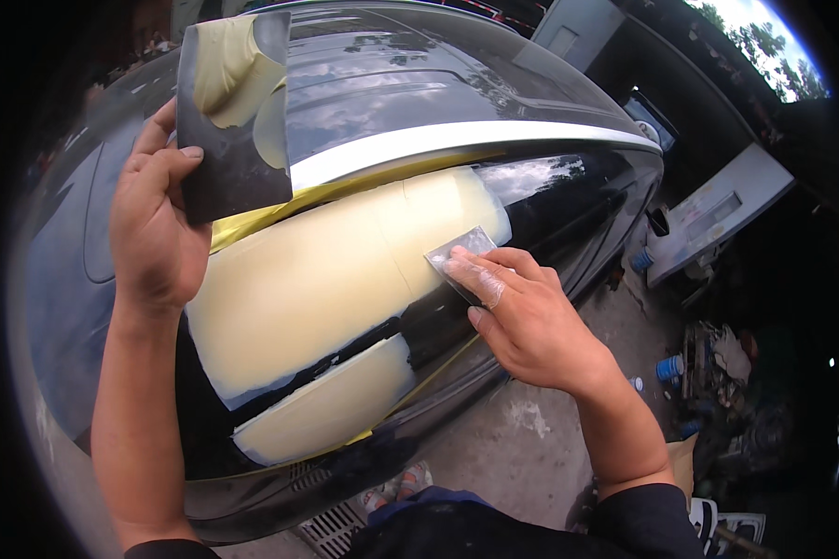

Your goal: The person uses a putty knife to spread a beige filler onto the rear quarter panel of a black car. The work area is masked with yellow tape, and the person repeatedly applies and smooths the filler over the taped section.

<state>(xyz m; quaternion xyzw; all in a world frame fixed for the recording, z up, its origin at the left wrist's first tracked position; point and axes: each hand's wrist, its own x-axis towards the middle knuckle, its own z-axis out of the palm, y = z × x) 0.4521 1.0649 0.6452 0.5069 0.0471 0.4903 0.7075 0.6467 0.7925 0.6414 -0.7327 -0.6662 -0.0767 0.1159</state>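
Observation:
My left hand (161, 205) grips a dark flat board (233, 168) at its left edge, thumb on its face. A thick smear of pale yellow body filler (228, 70) sits on the upper part of that board. My right hand (531, 312) is closed on a small grey spreader (459, 252), with filler smudged on the index finger. The spreader's edge meets the right part of a large cream filler patch (308, 284) on the dark car body. Below it lies a smaller cream patch (331, 401), split off by a dark strip.
Yellow masking tape (252, 222) runs beneath the silver trim (382, 149) under the roof. A grey panel (718, 214) leans at the right, near a blue can (668, 367) and piled clutter. A floor grate (331, 531) lies by my feet.

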